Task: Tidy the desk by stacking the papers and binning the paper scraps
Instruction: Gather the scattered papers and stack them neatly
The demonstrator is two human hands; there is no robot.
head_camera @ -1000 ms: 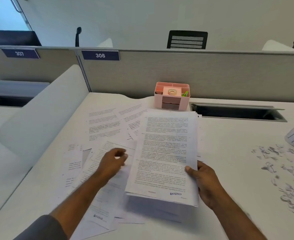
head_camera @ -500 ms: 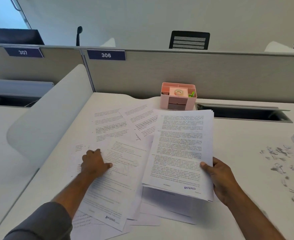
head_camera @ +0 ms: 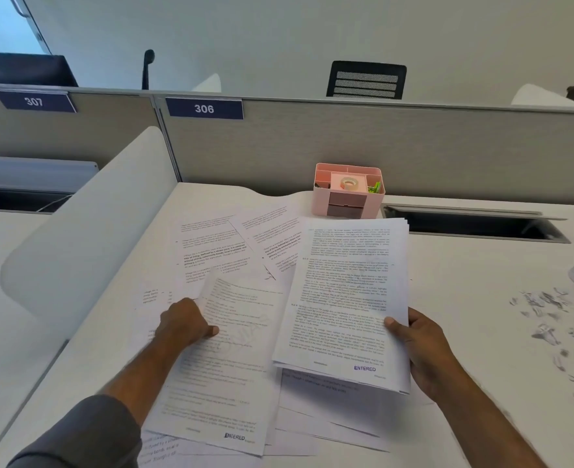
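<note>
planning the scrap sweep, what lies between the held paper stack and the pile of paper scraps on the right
In the head view, only bare white desk top lies between the held stack of printed white papers and the small torn white paper scraps, besides the right hand gripping the stack's edge.

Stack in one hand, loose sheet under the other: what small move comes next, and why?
Probably the left hand lifts the loose sheet it presses and lays it on the stack held by the right hand, since more sheets lie scattered on the desk.
</note>
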